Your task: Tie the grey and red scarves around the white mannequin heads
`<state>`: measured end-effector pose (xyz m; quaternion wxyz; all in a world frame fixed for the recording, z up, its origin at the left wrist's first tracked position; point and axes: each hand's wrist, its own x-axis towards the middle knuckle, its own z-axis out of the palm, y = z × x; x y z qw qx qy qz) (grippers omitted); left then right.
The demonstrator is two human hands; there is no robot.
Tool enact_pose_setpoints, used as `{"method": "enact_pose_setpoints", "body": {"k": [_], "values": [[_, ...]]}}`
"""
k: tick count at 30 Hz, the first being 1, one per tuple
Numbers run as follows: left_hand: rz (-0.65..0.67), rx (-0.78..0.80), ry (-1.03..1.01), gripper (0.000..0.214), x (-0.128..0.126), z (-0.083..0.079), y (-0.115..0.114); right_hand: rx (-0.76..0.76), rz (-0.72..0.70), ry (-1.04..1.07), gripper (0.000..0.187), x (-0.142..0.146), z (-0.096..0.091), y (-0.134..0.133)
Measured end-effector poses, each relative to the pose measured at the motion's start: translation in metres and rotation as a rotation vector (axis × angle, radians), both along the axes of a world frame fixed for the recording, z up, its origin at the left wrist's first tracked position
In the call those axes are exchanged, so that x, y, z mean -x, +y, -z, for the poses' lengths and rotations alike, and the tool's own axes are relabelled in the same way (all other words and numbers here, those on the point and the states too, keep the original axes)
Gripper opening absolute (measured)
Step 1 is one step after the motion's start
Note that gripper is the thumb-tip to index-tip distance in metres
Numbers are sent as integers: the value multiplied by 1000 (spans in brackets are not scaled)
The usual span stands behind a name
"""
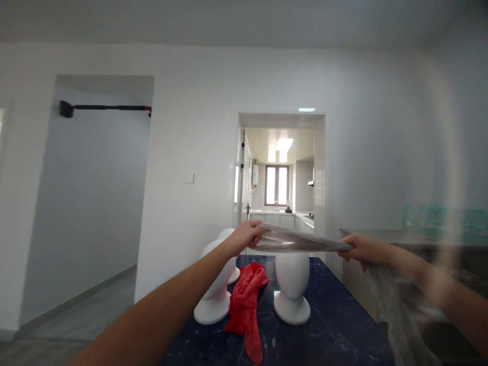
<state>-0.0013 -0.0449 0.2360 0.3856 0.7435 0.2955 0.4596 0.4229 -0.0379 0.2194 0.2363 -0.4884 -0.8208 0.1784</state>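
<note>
A thin grey scarf [297, 241] is stretched between my two hands, in front of the top of a white mannequin head [293, 277]. My left hand [249, 235] is closed on one end, at the head's upper left. Off to the right, my right hand [354, 249] grips the scarf farther along, and its loose tail hangs down beneath that wrist, blurred. The scarf hides the crown of the head, so I cannot tell whether it touches. A crumpled red scarf [247, 300] lies on the dark blue marbled table [328, 325] left of this head.
Another white mannequin head [213, 300] stands at the table's left, partly behind my left forearm, with a third [233, 272] behind it. A grey sideboard [366, 235] with blurred greenish glassware [434, 221] is at the right. Beyond the table a doorway opens on a kitchen [282, 203].
</note>
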Motion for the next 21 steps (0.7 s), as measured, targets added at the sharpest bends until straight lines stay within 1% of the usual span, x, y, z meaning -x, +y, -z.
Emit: {"method": "enact_pose_setpoints", "body": {"k": [2, 4, 5, 7, 9, 11, 13, 15, 18, 21], "values": [[3, 13, 109, 37, 10, 7, 6, 194, -40, 132, 38, -6, 18, 5], [-61, -46, 278, 37, 17, 12, 11, 350, -72, 254, 41, -12, 31, 9], [-108, -116, 387, 37, 19, 14, 14, 408, -87, 310, 43, -14, 36, 11], [-213, -321, 617, 33, 20, 18, 22, 470, -117, 408, 44, -19, 44, 18], [-338, -520, 781, 25, 17, 21, 32, 464, -140, 503, 47, -23, 49, 31], [-498, -613, 847, 20, 12, 24, 46, 420, -152, 601, 51, -25, 50, 51], [-651, -599, 857, 29, 5, 24, 64, 364, -160, 721, 51, -24, 49, 74], [-745, -548, 864, 36, -3, 22, 84, 302, -145, 866, 47, -16, 45, 98], [-808, -480, 890, 32, -16, 19, 115, 242, -100, 1015, 43, 5, 43, 132], [-829, -419, 917, 31, -26, 19, 139, 213, -61, 1082, 39, 30, 51, 160]]}}
